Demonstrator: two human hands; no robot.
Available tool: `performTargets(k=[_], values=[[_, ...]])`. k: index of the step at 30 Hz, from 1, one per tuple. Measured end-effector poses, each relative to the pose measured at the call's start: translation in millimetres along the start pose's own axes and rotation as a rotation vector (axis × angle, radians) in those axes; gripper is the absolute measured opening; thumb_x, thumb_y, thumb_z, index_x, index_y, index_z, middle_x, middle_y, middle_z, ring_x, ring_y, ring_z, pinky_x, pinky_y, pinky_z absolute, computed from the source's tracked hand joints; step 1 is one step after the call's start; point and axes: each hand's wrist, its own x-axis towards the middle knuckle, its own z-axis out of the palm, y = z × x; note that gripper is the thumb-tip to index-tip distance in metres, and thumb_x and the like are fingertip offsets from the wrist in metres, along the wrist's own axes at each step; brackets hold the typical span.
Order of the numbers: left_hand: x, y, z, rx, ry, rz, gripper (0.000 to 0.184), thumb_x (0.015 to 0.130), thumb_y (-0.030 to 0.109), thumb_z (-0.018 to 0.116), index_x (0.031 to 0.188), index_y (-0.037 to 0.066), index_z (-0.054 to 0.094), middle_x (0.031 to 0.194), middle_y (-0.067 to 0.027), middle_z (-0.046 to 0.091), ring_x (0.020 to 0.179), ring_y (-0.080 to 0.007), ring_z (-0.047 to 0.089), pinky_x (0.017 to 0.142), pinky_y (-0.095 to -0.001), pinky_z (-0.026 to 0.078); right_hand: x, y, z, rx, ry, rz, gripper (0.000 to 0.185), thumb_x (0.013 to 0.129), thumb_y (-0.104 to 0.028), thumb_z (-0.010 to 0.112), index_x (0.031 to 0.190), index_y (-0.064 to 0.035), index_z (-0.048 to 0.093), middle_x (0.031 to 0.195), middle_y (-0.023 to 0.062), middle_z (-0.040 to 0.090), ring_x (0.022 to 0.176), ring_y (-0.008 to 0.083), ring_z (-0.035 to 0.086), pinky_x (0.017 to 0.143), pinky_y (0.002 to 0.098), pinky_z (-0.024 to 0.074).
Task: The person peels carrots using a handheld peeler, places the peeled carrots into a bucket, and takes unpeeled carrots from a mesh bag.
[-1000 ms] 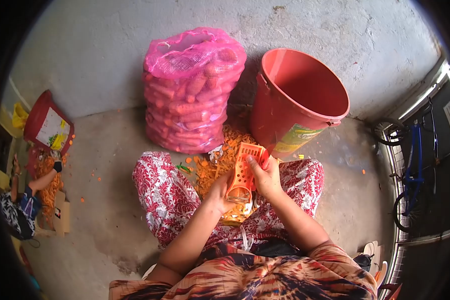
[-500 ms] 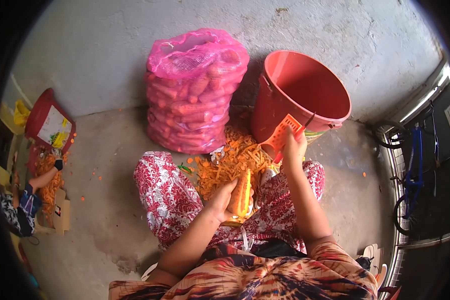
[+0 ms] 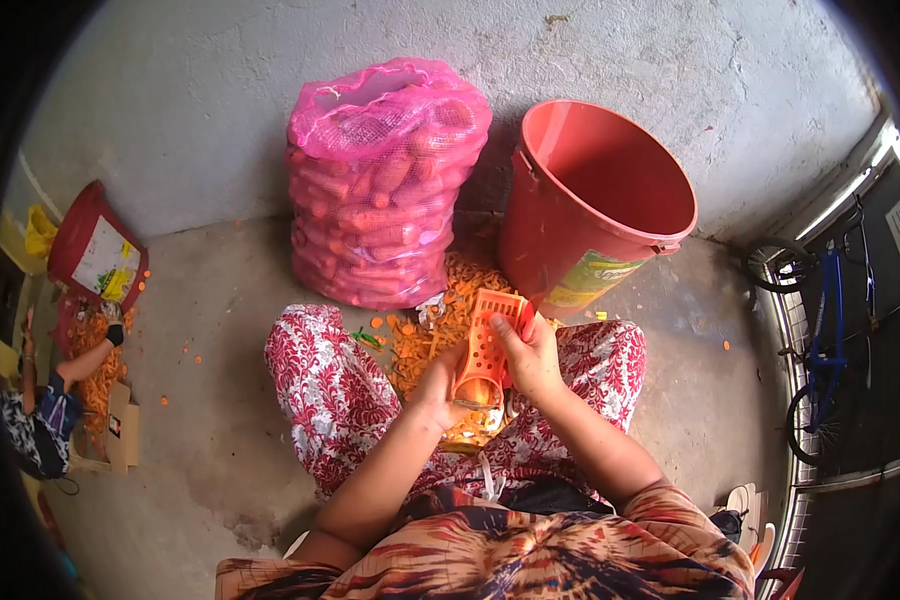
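My left hand (image 3: 440,388) is closed around a carrot (image 3: 481,391), mostly hidden under the tool. In my right hand (image 3: 532,352) is an orange plastic peeler (image 3: 494,325) with a flat body full of holes. Its wide end lies over the carrot, and my right thumb presses on the body. A red piece (image 3: 527,322) shows beside that thumb; what it belongs to is hidden. Below both hands and between my legs, orange peelings (image 3: 423,345) lie heaped on the floor.
A pink mesh sack (image 3: 375,190) full of carrots stands against the wall (image 3: 220,110). Right of it is a large red bucket (image 3: 570,220). At far left another person's gloved hand (image 3: 116,332) is near peelings and a tipped red tub (image 3: 75,225). A blue bicycle (image 3: 828,330) stands right.
My right hand has come down and left from beside the bucket, bringing the peeler onto the carrot. The left hand still holds the carrot, slightly lower and further left.
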Motion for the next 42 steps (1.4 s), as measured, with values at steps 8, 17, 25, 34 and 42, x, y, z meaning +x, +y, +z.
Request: performTargets(k=[8,17,25,34,42], values=[[2,-2,9,0.050,-0.063,0.070,0.034,0.088,0.033,0.034,0.102,0.005,0.049,0.087,-0.0098,0.059,0.075,-0.0220,0.059,0.061,-0.0339,0.050,11,24,-10,-0.042,0.067,-0.056,0.014,0.083,-0.013,0.053,0.092,-0.0026,0.053,0.075,-0.0019,0.054,0.066,0.0044,0.048,0.059,0.0194,0.0403],[-15,-7,-15,0.031,-0.153,-0.065,0.035,0.087,0.037,0.036,0.104,0.008,0.046,0.089,-0.0108,0.056,0.074,-0.0256,0.058,0.060,-0.0400,0.049,59,-4,-65,0.045,0.366,-0.109,0.008,0.083,-0.012,0.050,0.083,-0.0040,0.051,0.064,-0.0009,0.053,0.052,0.0058,0.047,0.046,0.0203,0.0389],[1,-4,-8,-0.013,-0.158,-0.020,0.035,0.087,0.035,0.037,0.101,0.006,0.051,0.087,-0.0100,0.059,0.070,-0.0228,0.059,0.053,-0.0386,0.049,6,2,-8,0.063,0.075,-0.007,0.016,0.083,-0.014,0.052,0.094,-0.0018,0.052,0.073,-0.0007,0.055,0.063,0.0050,0.048,0.055,0.0201,0.0409],[-1,-10,-6,-0.018,-0.157,-0.018,0.032,0.088,0.031,0.036,0.102,0.005,0.050,0.089,-0.0088,0.058,0.076,-0.0193,0.057,0.067,-0.0345,0.048,-1,9,-2,-0.116,0.055,-0.082,0.016,0.083,-0.015,0.053,0.091,-0.0014,0.055,0.068,-0.0037,0.052,0.059,0.0038,0.044,0.054,0.0185,0.0380],[-16,-22,-9,0.025,-0.125,-0.106,0.037,0.087,0.040,0.036,0.103,0.009,0.047,0.079,-0.0110,0.056,0.067,-0.0210,0.056,0.058,-0.0340,0.047,65,24,-66,0.098,0.513,-0.184,0.006,0.084,-0.012,0.049,0.083,-0.0065,0.050,0.060,-0.0039,0.048,0.048,0.0039,0.041,0.041,0.0192,0.0337]])
